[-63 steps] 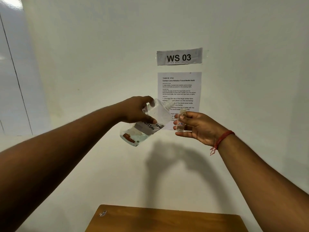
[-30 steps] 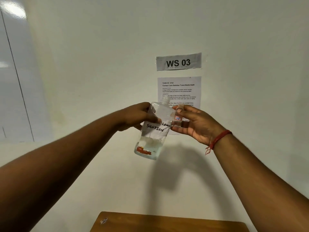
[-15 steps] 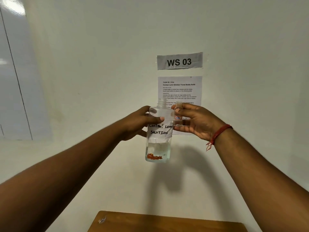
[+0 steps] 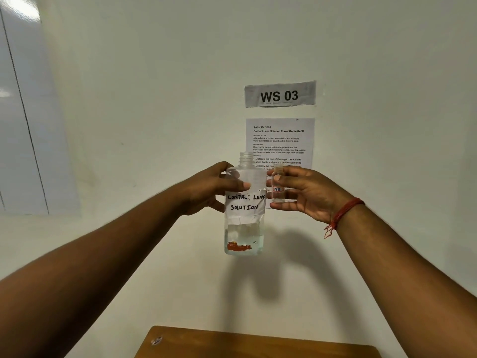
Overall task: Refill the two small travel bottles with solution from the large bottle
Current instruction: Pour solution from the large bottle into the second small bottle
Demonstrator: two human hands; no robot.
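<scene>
Both hands are holding bottles up in front of the wall, above the desk's far edge.

The left hand (image 4: 209,188) is gripping the uncapped large bottle (image 4: 244,205) upright, with a little liquid sitting in its bottom. The right hand (image 4: 307,193) is pinching an open small travel bottle (image 4: 278,188) just beside it, also upright. A corner of the wooden desk (image 4: 258,343) is showing below.

large bottle (image 4: 245,228): clear glossy plastic | table (image 4: 258,343): smooth wood | wall sheet (image 4: 280,140): matt paper
</scene>
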